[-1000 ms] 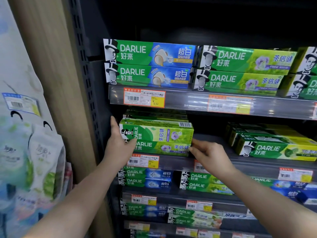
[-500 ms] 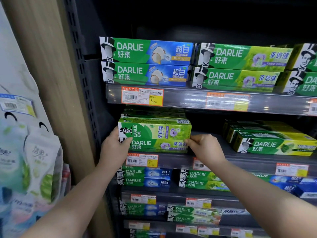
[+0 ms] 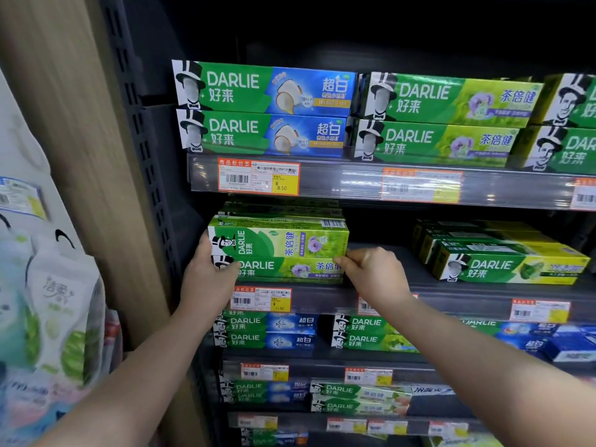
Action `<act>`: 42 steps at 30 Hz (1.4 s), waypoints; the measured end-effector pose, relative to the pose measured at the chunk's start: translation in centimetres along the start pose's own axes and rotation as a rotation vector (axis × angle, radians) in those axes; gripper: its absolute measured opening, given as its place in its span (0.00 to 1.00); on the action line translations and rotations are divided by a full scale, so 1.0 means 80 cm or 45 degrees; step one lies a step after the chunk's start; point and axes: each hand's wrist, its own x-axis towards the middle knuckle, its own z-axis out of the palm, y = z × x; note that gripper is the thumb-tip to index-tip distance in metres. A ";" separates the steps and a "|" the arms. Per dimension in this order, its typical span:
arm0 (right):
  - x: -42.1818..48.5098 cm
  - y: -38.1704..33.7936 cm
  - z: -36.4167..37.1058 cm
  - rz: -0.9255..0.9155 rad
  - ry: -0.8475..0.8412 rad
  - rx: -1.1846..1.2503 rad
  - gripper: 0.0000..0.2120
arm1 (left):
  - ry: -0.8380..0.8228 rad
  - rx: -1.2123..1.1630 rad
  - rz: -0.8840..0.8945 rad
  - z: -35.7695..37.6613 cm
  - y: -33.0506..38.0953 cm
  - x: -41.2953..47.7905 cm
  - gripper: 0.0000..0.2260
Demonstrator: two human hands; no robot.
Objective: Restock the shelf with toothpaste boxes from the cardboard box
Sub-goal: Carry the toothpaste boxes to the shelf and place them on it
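A stack of green Darlie toothpaste boxes (image 3: 280, 250) sits at the left end of the second shelf (image 3: 467, 296). My left hand (image 3: 206, 275) presses against the stack's left end, thumb across the lower box's front. My right hand (image 3: 371, 269) grips the right end of the lower box with pinched fingers. The top front box stands on its long edge, its print turned sideways. More boxes lie behind it. The cardboard box is not in view.
Blue-green boxes (image 3: 264, 108) and green boxes (image 3: 445, 121) fill the top shelf. Yellow-green boxes (image 3: 503, 253) lie right on the second shelf, with bare shelf between them and the stack. Lower shelves hold more boxes. A wooden post (image 3: 80, 156) and hanging bags (image 3: 54, 301) stand left.
Both hands closed in on the two ends of the stack; the right hand slid left to the lower box's end. The stack now sits straighter at the shelf front.
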 end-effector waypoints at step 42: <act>-0.212 0.084 -0.052 0.458 -0.297 -0.198 0.26 | -0.840 0.530 0.147 0.092 -0.033 -0.159 0.22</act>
